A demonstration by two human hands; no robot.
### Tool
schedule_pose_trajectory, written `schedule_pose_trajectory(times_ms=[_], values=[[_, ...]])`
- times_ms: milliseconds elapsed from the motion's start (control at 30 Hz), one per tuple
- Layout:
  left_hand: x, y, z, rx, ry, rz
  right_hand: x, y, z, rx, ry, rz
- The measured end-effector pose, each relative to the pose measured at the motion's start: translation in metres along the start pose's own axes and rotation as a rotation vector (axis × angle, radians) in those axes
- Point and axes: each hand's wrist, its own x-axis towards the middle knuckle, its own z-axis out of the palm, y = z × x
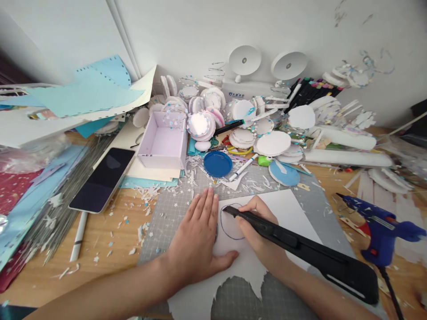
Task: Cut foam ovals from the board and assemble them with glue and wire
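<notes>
My left hand (196, 240) lies flat with its fingers stretched out. It presses on a white sheet (283, 209) of paper or thin foam board with a torn-looking lower edge. A blue circle (223, 224) is drawn on the sheet just right of those fingers. Held like a pen in my right hand (263, 235) is a black utility knife (296, 244). Its tip meets the upper left of the circle's outline; whether the blade cuts in there is too small to tell. Beneath the sheet is a grey gridded cutting mat (167, 222).
Beyond the mat stand a lilac box (163, 138), a blue round lid (218, 164) and several white discs (273, 143). A phone (102, 180) and wire bundles lie left. A blue glue gun (383, 229) rests right. White scraps litter the mat and table.
</notes>
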Motion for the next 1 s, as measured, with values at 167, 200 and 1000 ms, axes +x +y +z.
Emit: schedule_pose_trajectory(times_ms=[167, 200, 1000], values=[[-0.001, 0.0, 0.001, -0.002, 0.006, 0.01, 0.0, 0.0, 0.001, 0.008, -0.002, 0.014], [-0.001, 0.0, 0.001, -0.001, 0.007, 0.009, 0.0, -0.001, 0.001, 0.009, -0.001, 0.014], [0.002, -0.001, 0.001, -0.005, -0.009, 0.007, 0.004, -0.008, 0.007, 0.035, -0.086, 0.049]])
